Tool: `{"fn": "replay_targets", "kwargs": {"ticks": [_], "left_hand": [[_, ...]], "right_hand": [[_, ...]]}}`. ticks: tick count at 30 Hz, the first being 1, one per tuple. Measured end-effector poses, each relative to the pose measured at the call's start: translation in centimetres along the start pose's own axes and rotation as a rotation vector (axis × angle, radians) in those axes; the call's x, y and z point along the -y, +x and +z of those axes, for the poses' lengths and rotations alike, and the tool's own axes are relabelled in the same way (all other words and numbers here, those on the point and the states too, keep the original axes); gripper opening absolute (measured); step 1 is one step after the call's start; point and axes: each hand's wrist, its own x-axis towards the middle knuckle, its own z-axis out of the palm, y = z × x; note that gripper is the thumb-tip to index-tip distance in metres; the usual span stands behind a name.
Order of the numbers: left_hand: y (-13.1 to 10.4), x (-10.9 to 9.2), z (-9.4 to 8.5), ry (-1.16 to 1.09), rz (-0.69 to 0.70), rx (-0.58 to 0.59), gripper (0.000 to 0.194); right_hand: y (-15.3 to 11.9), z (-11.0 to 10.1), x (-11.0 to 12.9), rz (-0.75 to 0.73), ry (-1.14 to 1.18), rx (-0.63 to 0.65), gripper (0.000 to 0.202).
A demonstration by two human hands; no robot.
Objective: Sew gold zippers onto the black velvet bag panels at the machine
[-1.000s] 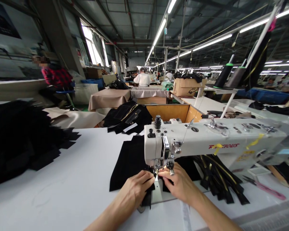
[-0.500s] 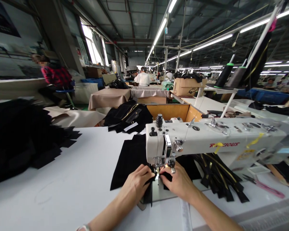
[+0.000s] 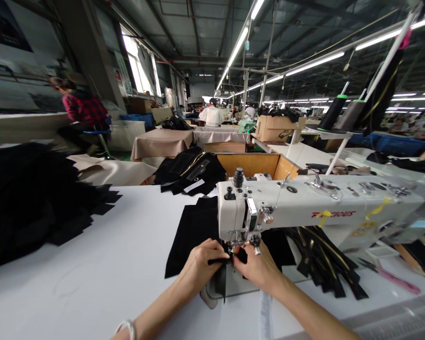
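Note:
A black fabric piece (image 3: 189,236) lies under the head of a white sewing machine (image 3: 304,203), spreading out on both sides of the needle area. My left hand (image 3: 205,259) pinches the fabric's edge just left of the presser foot (image 3: 231,250), and a narrow black strip hangs below the fingers. On the other side, my right hand (image 3: 257,267) grips the fabric close to the foot, with its fingertips partly behind the machine's metal parts. Black zipper strips (image 3: 326,259) with gold teeth lie in a bundle to the right of my right hand.
A large stack of black fabric pieces (image 3: 31,203) covers the table's left side. Pink-handled snips (image 3: 393,278) lie at the right. Behind the machine are black zippered pieces (image 3: 193,170) and thread cones (image 3: 333,113). One person (image 3: 85,111) sits at the far left.
Both hands stay at the presser foot, and the fabric between them has shifted slightly, now covering the bright plate there. The whole view has moved a little.

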Motion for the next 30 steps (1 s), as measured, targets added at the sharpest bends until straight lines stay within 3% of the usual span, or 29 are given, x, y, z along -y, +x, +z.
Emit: {"fn": "replay_targets", "kwargs": {"ticks": [6, 14, 19, 30], "left_hand": [[0.0, 0.3, 0.0, 0.065, 0.192, 0.084, 0.031], [0.0, -1.9, -1.1, 0.308, 0.378, 0.252, 0.026], [-0.4, -1.7, -1.0, 0.369, 0.38, 0.264, 0.026], [-1.0, -1.0, -0.1, 0.379, 0.35, 0.224, 0.021]], "right_hand": [[0.0, 0.0, -0.2, 0.009, 0.031, 0.023, 0.014], [0.0, -1.9, -0.7, 0.027, 0.131, 0.014, 0.015], [-0.1, -2.9, -1.2, -0.002, 0.172, -0.005, 0.016], [-0.8, -2.3, -1.0, -0.121, 0.16, 0.037, 0.022]]}}
